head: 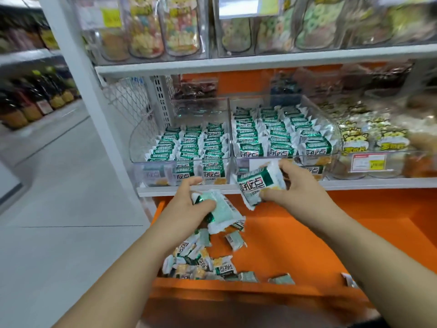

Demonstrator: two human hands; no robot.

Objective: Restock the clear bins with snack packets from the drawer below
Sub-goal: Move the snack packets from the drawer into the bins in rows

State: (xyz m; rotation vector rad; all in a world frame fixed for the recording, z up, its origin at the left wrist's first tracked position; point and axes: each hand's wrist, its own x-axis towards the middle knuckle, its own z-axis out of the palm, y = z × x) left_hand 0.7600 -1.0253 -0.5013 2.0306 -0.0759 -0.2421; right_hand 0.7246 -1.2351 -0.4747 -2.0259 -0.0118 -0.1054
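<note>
Directly below the white metal shelf (354, 184), an orange pull-out drawer (295, 245) is seen standing open, and a loose heap of green-and-white foil snack packets (201, 259) is spread over its left part, with a few more scattered along its front edge. Above the drawer, 2 hands are held close to the shelf edge. The left hand (189, 204) is closed on a green-and-white snack packet (220, 209), shown with its pale back upward; the grip of thumb and fingers is clamped around the packet's left end, just over the heap. The right hand (298, 183) is closed on a second green-and-white packet (260, 183), held tilted with its printed face outward, directly in front of the right clear bin; the grip is clamped on the packet's right side and lower edge. On the shelf, 2 clear plastic bins are set side by side and touching: the left clear bin (151, 171) is filled with rows of the same packets in its front part only, while the right clear bin (335, 143) is packed in rows well toward its back. Just beside these, on the right, another clear bin with yellow cartoon-printed packets (369, 138) is seen, blurred. A higher shelf with clear bags of coloured snacks (165, 31) is visible above.
</note>
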